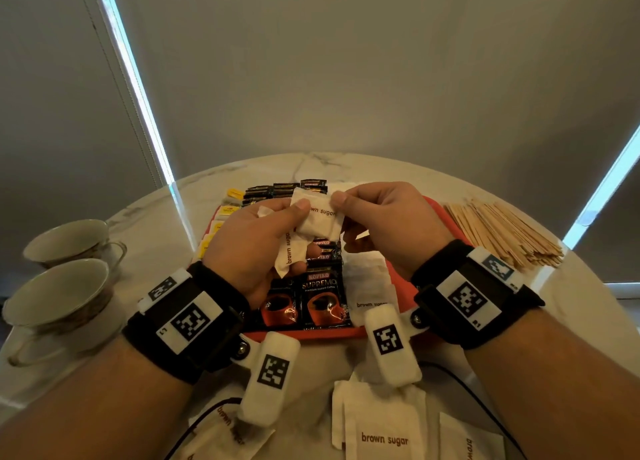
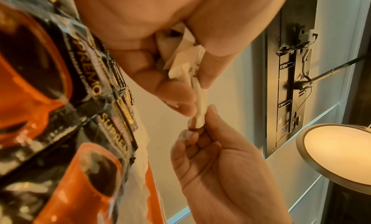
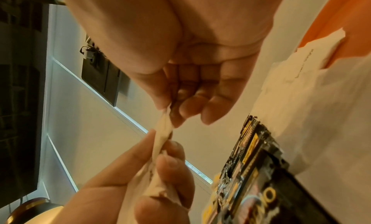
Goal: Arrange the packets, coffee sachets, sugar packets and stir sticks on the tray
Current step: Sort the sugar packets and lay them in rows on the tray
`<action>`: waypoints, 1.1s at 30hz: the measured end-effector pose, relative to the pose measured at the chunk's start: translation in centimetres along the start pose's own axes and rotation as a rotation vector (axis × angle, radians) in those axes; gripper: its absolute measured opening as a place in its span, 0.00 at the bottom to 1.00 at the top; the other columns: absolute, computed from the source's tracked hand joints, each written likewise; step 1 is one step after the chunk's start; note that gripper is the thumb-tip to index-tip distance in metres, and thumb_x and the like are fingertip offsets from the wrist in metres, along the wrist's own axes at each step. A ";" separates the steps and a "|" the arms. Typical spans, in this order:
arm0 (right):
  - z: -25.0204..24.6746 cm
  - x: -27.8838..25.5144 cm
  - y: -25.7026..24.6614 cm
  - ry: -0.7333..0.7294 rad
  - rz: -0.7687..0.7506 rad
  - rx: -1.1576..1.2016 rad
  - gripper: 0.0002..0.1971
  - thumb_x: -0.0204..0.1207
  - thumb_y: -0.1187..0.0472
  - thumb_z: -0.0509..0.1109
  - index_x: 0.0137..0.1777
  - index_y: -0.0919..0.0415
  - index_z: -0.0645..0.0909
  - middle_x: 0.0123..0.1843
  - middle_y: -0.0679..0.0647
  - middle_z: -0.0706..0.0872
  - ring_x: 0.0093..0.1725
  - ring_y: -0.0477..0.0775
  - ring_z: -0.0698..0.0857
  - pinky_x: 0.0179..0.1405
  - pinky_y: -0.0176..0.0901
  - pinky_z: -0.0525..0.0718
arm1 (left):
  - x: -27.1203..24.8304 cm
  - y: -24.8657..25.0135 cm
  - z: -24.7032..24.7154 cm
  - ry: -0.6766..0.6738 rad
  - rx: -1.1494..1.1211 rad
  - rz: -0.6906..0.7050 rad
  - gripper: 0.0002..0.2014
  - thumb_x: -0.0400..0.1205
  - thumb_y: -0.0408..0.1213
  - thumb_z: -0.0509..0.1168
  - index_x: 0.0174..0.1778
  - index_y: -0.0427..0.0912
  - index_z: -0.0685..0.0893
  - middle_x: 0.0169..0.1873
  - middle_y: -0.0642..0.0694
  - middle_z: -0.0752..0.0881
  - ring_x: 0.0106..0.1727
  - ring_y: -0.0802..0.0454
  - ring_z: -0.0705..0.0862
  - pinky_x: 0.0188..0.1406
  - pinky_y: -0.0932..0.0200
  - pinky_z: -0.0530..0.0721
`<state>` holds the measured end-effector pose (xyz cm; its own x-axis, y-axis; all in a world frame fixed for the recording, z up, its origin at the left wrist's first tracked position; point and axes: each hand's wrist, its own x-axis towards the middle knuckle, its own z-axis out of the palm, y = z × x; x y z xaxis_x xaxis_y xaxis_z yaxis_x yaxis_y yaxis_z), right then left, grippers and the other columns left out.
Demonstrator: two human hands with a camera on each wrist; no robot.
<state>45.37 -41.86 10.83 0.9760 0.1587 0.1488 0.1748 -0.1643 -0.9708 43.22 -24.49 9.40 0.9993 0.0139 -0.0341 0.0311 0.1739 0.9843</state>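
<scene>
1. Two hands are raised above the red tray, both engaged on one bundle of brown sugar packets.
2. My left hand grips the bundle, thumb pressed on the top packet and fingers curled beneath; I judge this keeps the stack from fanning apart.
3. My right hand pinches the top packet's right edge between thumb and forefinger, its other fingers loosely curled, apparently to peel one packet free for placing.
4. Kopiko coffee sachets already lie in the tray's middle column, with yellow packets on its left.
5. A sugar column on the tray's right is started.
6. More sugar packets wait on the near table; wooden stir sticks lie off the tray, far right.
</scene>
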 end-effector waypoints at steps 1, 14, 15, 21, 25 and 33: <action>0.1 0.0 0.0 0.022 0.004 0.032 0.11 0.84 0.56 0.72 0.46 0.61 0.92 0.39 0.64 0.90 0.34 0.52 0.85 0.38 0.48 0.91 | -0.1 0.0 0.1 0.005 -0.006 0.005 0.09 0.89 0.41 0.68 0.60 0.42 0.89 0.39 0.44 0.94 0.33 0.49 0.90 0.21 0.60 0.84; -4.3 2.2 1.7 0.289 0.262 0.064 0.08 0.75 0.75 0.70 0.43 0.64 0.88 0.36 0.60 0.84 0.33 0.54 0.82 0.33 0.45 0.83 | 0.5 -0.4 -0.3 0.089 -0.056 0.020 0.09 0.86 0.41 0.72 0.57 0.41 0.89 0.36 0.45 0.91 0.33 0.50 0.90 0.20 0.61 0.83; -5.1 2.5 2.2 0.330 0.301 0.038 0.07 0.75 0.75 0.69 0.43 0.65 0.87 0.37 0.62 0.83 0.33 0.55 0.81 0.34 0.47 0.82 | 0.6 -0.4 -0.4 0.089 -0.055 0.020 0.08 0.86 0.41 0.72 0.57 0.41 0.88 0.36 0.46 0.91 0.33 0.51 0.90 0.20 0.60 0.83; -7.9 3.7 4.7 0.380 0.473 -0.064 0.04 0.74 0.67 0.72 0.42 0.58 0.80 0.45 0.61 0.86 0.42 0.60 0.87 0.50 0.58 0.89 | 0.7 -0.4 -0.5 0.071 -0.057 0.018 0.04 0.87 0.39 0.71 0.52 0.42 0.87 0.35 0.46 0.90 0.32 0.51 0.89 0.20 0.61 0.83; -7.6 3.5 4.4 0.385 0.588 -0.178 0.03 0.77 0.68 0.70 0.42 0.65 0.82 0.35 0.60 0.83 0.39 0.60 0.82 0.47 0.53 0.83 | 0.8 -0.3 -0.6 0.081 -0.060 0.029 0.03 0.87 0.38 0.71 0.51 0.43 0.86 0.34 0.46 0.90 0.32 0.50 0.89 0.20 0.60 0.83; -7.0 3.3 4.3 0.353 0.618 -0.152 0.03 0.80 0.71 0.69 0.50 0.71 0.84 0.36 0.61 0.86 0.36 0.58 0.85 0.62 0.56 0.86 | 0.8 -0.2 -0.6 0.094 -0.061 0.020 0.03 0.87 0.38 0.71 0.51 0.43 0.86 0.33 0.46 0.90 0.32 0.50 0.89 0.20 0.60 0.82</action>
<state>50.28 -48.90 8.44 0.8816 -0.3261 -0.3413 -0.4307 -0.2596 -0.8644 44.04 -23.93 9.10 0.9934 0.1095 -0.0333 0.0070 0.2318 0.9727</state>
